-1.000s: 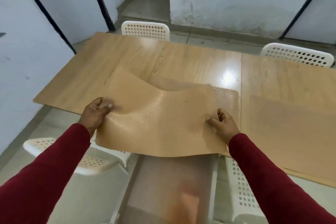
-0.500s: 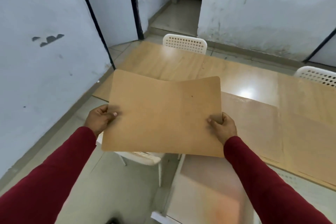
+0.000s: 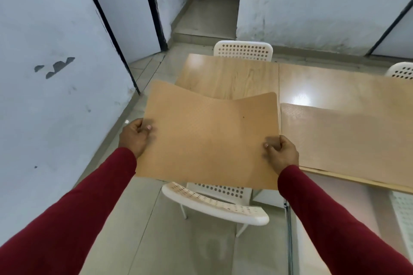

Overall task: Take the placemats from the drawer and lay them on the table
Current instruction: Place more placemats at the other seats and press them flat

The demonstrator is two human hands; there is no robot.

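Note:
A tan placemat [image 3: 210, 138] with a dotted texture hangs in the air in front of me, sagging a little along its far edge. My left hand [image 3: 136, 136] pinches its left edge and my right hand [image 3: 279, 154] pinches its right edge. It hovers over the near left corner of the wooden table [image 3: 234, 76] and a chair below. A second placemat [image 3: 348, 138] lies flat on the table just to the right, close to the near edge. The drawer is out of view.
A white perforated chair [image 3: 214, 203] stands under the held placemat at the table's near side. Another white chair [image 3: 243, 50] is at the far side and a third [image 3: 401, 70] at the far right. A pale wall [image 3: 55, 96] runs along the left.
I have carried the placemat leftward, from above the laid mat to the table's left end. The view turned left and down, bringing the near chair into sight.

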